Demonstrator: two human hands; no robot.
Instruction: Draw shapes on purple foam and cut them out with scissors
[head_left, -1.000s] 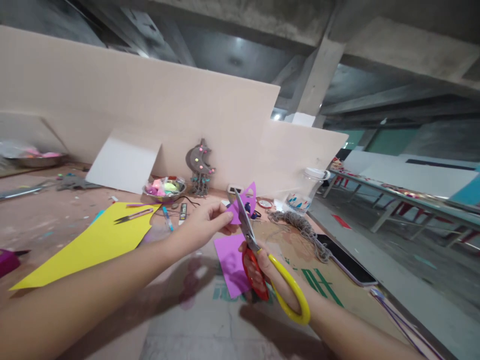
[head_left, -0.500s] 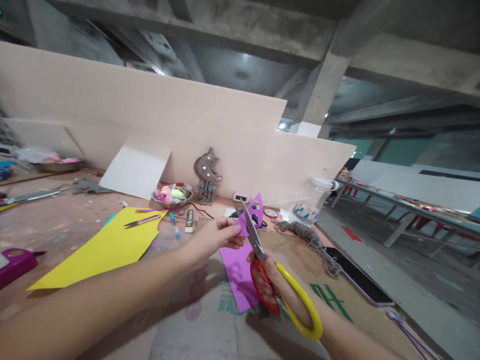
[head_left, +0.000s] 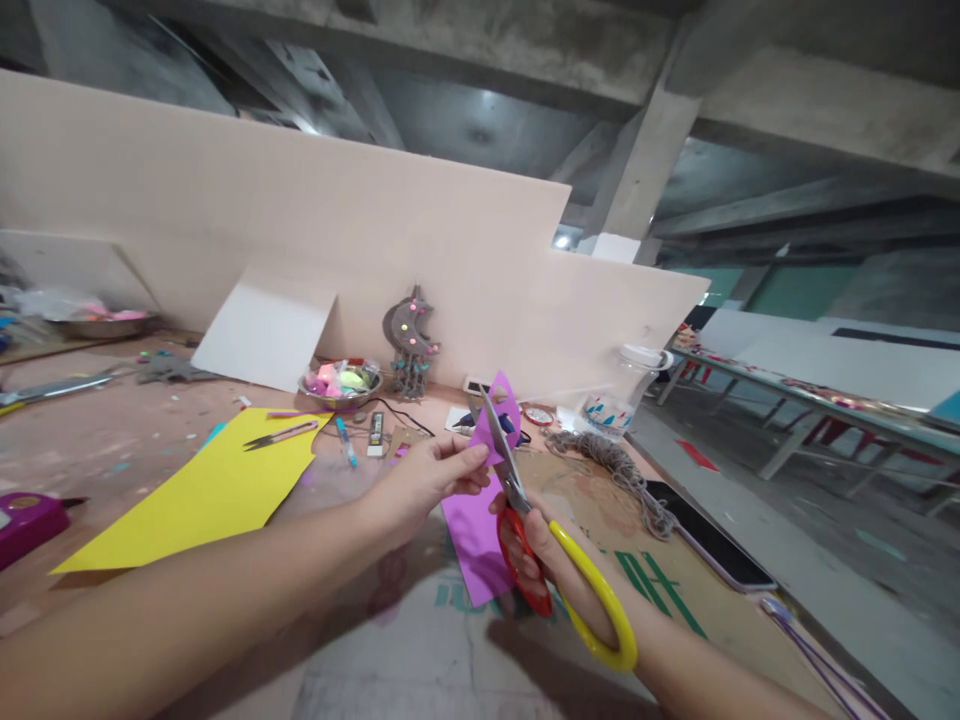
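Between thumb and fingers, my left hand [head_left: 442, 470] pinches a small purple paper piece [head_left: 504, 405] with a hole in it. My right hand [head_left: 551, 555] grips scissors [head_left: 596, 590] with one red and one yellow handle loop. Their blades are parted and point away from me, with the purple piece between or against them; the exact contact is hard to see. Below both hands, a larger purple sheet [head_left: 476, 545] lies on the cardboard [head_left: 390, 650], partly covered by my right hand and the scissors.
Left lies a yellow sheet [head_left: 195, 490] with thread snips [head_left: 281, 436] on it. Behind stand a bowl of colourful bits [head_left: 341, 385] and a grey moon ornament [head_left: 409, 335] against the board [head_left: 480, 270]. To the right are grey yarn [head_left: 615, 475], a phone [head_left: 709, 535] and a clear jug [head_left: 619, 400].
The purple piece has turned slightly between my left fingers, its tip shifting left. My hands and the scissors stay almost in place while the whole view shifts a little.
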